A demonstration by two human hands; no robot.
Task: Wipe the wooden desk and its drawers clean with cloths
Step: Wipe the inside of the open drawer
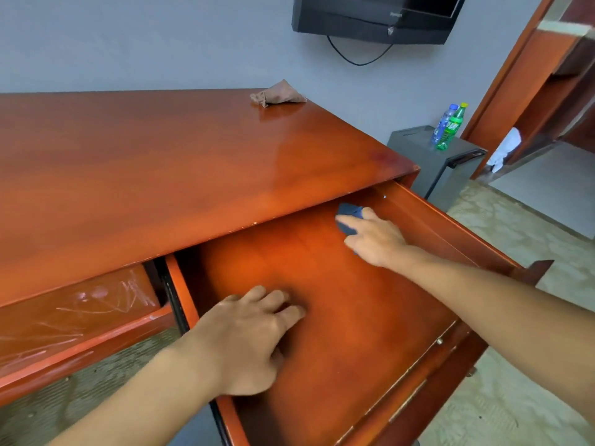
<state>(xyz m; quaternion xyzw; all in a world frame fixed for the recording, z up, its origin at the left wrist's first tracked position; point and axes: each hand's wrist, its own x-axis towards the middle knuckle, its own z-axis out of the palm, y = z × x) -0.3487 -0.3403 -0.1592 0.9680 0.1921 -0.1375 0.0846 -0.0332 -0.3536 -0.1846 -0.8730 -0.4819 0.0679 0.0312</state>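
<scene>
The reddish wooden desk fills the left and middle of the head view. Its right drawer is pulled far out and holds nothing but my hands. My right hand presses a dark blue cloth flat on the drawer floor near the far right corner. My left hand rests palm down on the drawer floor near the left wall, fingers slightly curled, holding nothing. A crumpled brown cloth lies on the desk top by the back edge.
A scratched left drawer front sits under the desk top. A grey cabinet to the right carries two bottles. A black TV hangs on the wall. A wooden door frame stands at far right.
</scene>
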